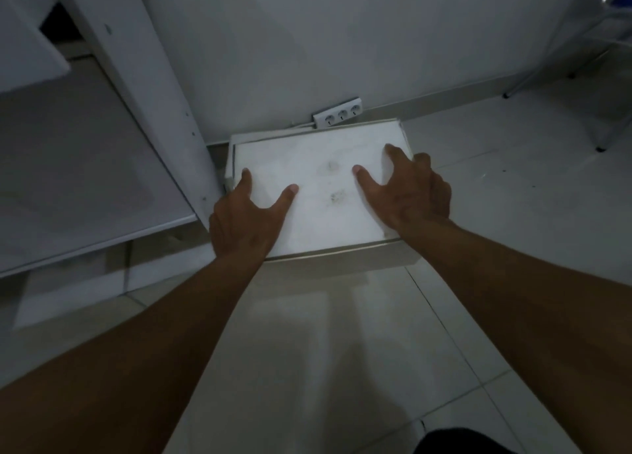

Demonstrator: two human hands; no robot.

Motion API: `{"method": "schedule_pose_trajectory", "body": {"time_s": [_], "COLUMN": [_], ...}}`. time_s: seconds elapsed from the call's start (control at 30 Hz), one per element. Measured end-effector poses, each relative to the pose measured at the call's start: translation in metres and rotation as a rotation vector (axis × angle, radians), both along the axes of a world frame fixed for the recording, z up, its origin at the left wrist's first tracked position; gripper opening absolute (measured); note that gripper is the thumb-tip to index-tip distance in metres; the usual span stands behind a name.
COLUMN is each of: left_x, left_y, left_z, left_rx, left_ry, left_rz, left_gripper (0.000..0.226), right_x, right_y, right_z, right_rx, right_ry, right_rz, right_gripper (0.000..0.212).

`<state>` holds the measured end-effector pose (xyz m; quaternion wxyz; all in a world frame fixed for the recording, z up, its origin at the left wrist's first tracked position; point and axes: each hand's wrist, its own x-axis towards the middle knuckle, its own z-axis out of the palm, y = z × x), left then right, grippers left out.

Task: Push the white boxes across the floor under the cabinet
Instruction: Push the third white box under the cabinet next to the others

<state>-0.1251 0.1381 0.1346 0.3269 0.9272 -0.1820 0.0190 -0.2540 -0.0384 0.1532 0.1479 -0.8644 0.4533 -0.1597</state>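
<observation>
Clasping the white box [318, 193] by its side edges, left hand [244, 223] and right hand [415, 193], I judged it stiff, light.

White box [318, 180]: 1 for sure; a 2nd edge shows under it at its far left side, so maybe 2 stacked, cannot tell. Hands on the box: 2, i.e. left hand [244, 221] at its near left corner, right hand [413, 193] at its right edge. Dark smudges on box top: 2. Behind the box: 1 power strip [338, 113] w/ 3 sockets. Left of box: 1 cabinet [147, 77]. Far right of box: 1 metal frame [599, 148], 3 feet seen.
</observation>
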Motion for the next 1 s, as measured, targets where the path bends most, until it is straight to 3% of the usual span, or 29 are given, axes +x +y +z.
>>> {"method": "schedule_pose_trajectory", "body": {"time_s": [0.3, 0.67, 1.0], "left_x": [-0.035, -0.078, -0.039], "left_y": [0.061, 0.137, 0.243], "left_z": [-0.002, -0.005, -0.006], "left_rx": [0.075, 0.19, 0.135], "left_ry": [-0.048, 0.024, -0.032], "left_rz": [0.122, 0.146, 0.184], "left_gripper": [0.103, 0.099, 0.102], "right_x": [-0.015, -0.042, 0.0], "right_y": [0.046, 0.111, 0.216], "right_z": [-0.009, -0.022, -0.022], "right_rx": [0.038, 0.098, 0.09], "right_ry": [-0.033, 0.011, -0.023], "right_rz": [0.13, 0.215, 0.246], "right_gripper": [0.074, 0.076, 0.074]}}
